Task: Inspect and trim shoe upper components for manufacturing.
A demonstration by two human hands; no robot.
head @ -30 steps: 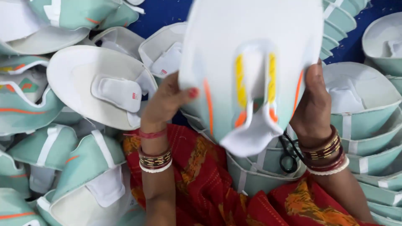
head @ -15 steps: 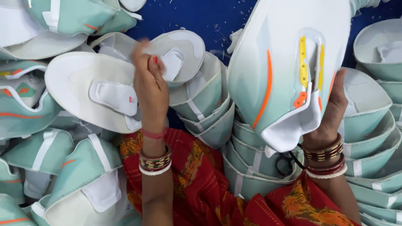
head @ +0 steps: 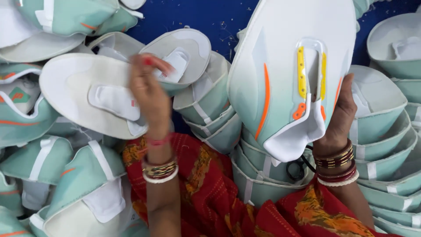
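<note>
Shoe upper (head: pixel 289 74) stands gripped in right hand (head: pixel 340 114); left hand (head: pixel 149 92) loosely curled beside it.

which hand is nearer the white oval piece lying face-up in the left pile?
Left. The left hand overlaps the white oval piece at its right edge; the right hand is far across, holding up the mint shoe upper.

Blue surface (head: pixel 199 17) under everything; heaps of mint shoe uppers (head: pixel 386 145) piled on it around my lap.
</note>
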